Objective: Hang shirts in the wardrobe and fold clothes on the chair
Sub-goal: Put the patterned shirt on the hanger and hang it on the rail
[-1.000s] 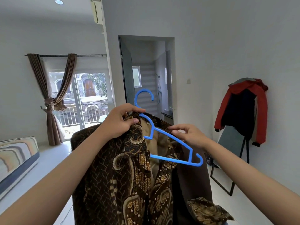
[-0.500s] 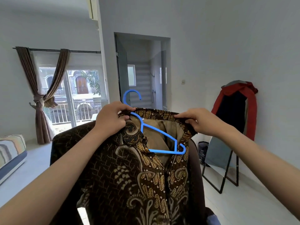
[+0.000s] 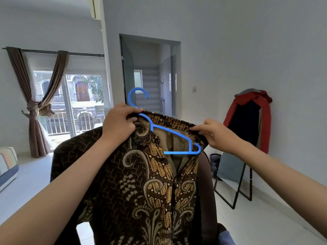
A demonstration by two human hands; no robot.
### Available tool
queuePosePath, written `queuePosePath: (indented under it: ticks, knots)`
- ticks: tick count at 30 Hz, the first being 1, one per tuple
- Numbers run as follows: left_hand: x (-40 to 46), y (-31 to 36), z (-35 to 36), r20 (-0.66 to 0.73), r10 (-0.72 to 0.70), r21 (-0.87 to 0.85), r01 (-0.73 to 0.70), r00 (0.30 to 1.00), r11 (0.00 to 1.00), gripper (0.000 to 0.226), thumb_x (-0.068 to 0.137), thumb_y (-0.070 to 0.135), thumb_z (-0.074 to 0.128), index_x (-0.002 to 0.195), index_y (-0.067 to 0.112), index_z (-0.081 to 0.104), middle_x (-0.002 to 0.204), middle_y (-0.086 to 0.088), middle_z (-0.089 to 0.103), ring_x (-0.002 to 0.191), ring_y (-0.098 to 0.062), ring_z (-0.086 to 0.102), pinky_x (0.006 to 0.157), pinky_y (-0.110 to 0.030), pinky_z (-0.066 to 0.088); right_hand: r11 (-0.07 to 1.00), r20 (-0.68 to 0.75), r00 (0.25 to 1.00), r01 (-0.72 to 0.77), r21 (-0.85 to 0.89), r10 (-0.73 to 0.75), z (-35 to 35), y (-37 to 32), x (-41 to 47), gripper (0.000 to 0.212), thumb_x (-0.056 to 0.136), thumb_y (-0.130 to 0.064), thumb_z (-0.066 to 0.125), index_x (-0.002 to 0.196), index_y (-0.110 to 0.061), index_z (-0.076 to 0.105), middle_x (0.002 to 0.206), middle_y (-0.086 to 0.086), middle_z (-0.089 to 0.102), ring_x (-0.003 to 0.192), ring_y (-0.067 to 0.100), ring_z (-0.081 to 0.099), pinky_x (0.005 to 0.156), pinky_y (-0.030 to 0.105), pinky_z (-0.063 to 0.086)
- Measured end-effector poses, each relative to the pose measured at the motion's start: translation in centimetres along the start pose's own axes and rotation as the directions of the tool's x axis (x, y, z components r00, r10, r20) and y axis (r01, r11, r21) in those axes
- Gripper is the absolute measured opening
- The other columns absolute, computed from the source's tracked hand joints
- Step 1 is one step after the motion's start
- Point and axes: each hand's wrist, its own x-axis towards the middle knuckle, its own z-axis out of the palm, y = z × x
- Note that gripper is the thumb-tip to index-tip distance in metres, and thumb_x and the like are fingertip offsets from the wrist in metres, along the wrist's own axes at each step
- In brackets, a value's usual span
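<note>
A brown batik shirt (image 3: 141,188) with gold patterns hangs in front of me, held up at chest height. A blue plastic hanger (image 3: 174,137) sits inside its collar, its hook sticking up above my left hand. My left hand (image 3: 119,123) grips the collar and the hanger's neck together. My right hand (image 3: 215,134) pinches the shirt's right shoulder edge over the hanger's end. The hanger's left arm is hidden under the cloth.
A standing mirror (image 3: 233,167) draped with a red and dark jacket (image 3: 251,117) leans at the right wall. An open doorway (image 3: 152,76) is straight ahead. Brown curtains (image 3: 35,103) frame a glass balcony door at left. A striped mattress (image 3: 8,165) lies at far left.
My right hand has let go of the hanger's lower arm and taken the shirt's right shoulder, pulling it over the hanger's end. The shirt now hangs more spread.
</note>
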Motion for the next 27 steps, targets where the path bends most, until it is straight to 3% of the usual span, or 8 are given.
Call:
queuePosePath:
  ticks: [3,5,9,13,16,18,23,27]
  knots:
    - [0.2,0.0,-0.2,-0.004,-0.062,-0.135,0.061,0.998,0.989,0.043,0.076,-0.003,0.067,0.096,0.035,0.07,0.093,-0.003,0.064,0.086,-0.018,0.058,0.076,-0.029,0.045,0.992,-0.204,0.978,-0.02,0.125,0.045,1.5,0.3,-0.7,0.031,0.09,-0.003,0.059,0.117,-0.015,0.068,0.079,-0.006,0.048,0.071,0.004,0.047,0.064,0.014,0.034]
    - [0.2,-0.2,-0.4,0.007,-0.06,-0.153,0.06,0.998,0.986,0.043,0.076,-0.002,0.068,0.096,0.035,0.07,0.095,-0.002,0.066,0.087,-0.016,0.059,0.075,-0.024,0.043,0.98,-0.252,0.962,-0.054,0.191,0.102,2.0,0.3,-0.9,0.029,0.088,-0.006,0.064,0.115,-0.016,0.068,0.08,-0.01,0.051,0.07,0.003,0.05,0.065,0.011,0.037]
    - [-0.1,-0.3,-1.0,0.003,-0.05,-0.142,0.05,0.999,0.989,0.042,0.075,-0.005,0.067,0.098,0.029,0.072,0.091,-0.001,0.064,0.085,-0.014,0.057,0.072,-0.02,0.041,0.947,-0.214,0.966,-0.071,0.312,0.143,1.8,0.6,-0.9,0.034,0.083,-0.006,0.07,0.115,-0.017,0.069,0.085,-0.008,0.055,0.076,0.004,0.056,0.064,0.017,0.05]
    - [-0.2,-0.8,-1.4,-0.03,0.001,-0.054,-0.003,1.0,0.999,0.041,0.075,-0.006,0.065,0.1,0.026,0.073,0.083,-0.001,0.061,0.077,-0.015,0.055,0.066,-0.026,0.044,0.967,-0.135,0.99,0.002,0.255,0.034,0.9,0.8,-0.9,0.041,0.082,-0.001,0.07,0.118,-0.02,0.067,0.091,-0.004,0.056,0.084,0.005,0.055,0.069,0.013,0.047]
    - [-0.4,-1.1,-1.5,-0.061,0.029,0.007,-0.029,0.998,1.0,0.043,0.075,-0.007,0.062,0.101,0.026,0.073,0.079,0.001,0.057,0.07,-0.011,0.051,0.058,-0.017,0.037,0.974,-0.062,0.998,0.024,0.225,-0.01,0.4,0.4,-1.3,0.045,0.082,-0.003,0.07,0.122,-0.023,0.064,0.095,-0.006,0.055,0.087,0.005,0.054,0.072,0.011,0.045]
    - [-0.6,-0.9,-1.3,-0.087,0.04,0.029,-0.038,0.995,0.999,0.044,0.075,-0.008,0.061,0.101,0.024,0.073,0.078,0.001,0.056,0.067,-0.011,0.05,0.055,-0.013,0.034,0.961,-0.048,0.999,0.003,0.276,0.01,0.5,-0.5,-1.7,0.046,0.083,-0.005,0.071,0.121,-0.029,0.062,0.097,-0.007,0.055,0.087,0.007,0.055,0.074,0.017,0.049]
    - [-1.3,-0.2,-0.7,-0.119,0.044,0.065,-0.037,0.992,0.997,0.041,0.077,-0.007,0.059,0.103,0.021,0.074,0.076,0.0,0.053,0.067,-0.016,0.051,0.052,-0.016,0.03,0.757,-0.046,0.986,-0.094,0.646,0.162,0.3,-3.8,-3.0,0.044,0.08,-0.002,0.073,0.113,-0.029,0.066,0.102,0.009,0.061,0.079,0.02,0.055,0.078,0.034,0.051]
    - [-1.8,1.5,0.1,-0.129,0.014,0.004,-0.013,0.992,1.0,0.042,0.076,-0.009,0.058,0.104,0.018,0.073,0.071,0.017,0.042,0.065,-0.001,0.042,0.055,-0.006,0.032,0.501,-0.007,0.991,-0.06,0.863,0.131,1.2,-6.9,-3.2,0.04,0.075,-0.01,0.078,0.113,-0.019,0.07,0.11,0.018,0.062,0.079,0.029,0.052,0.083,0.04,0.051]
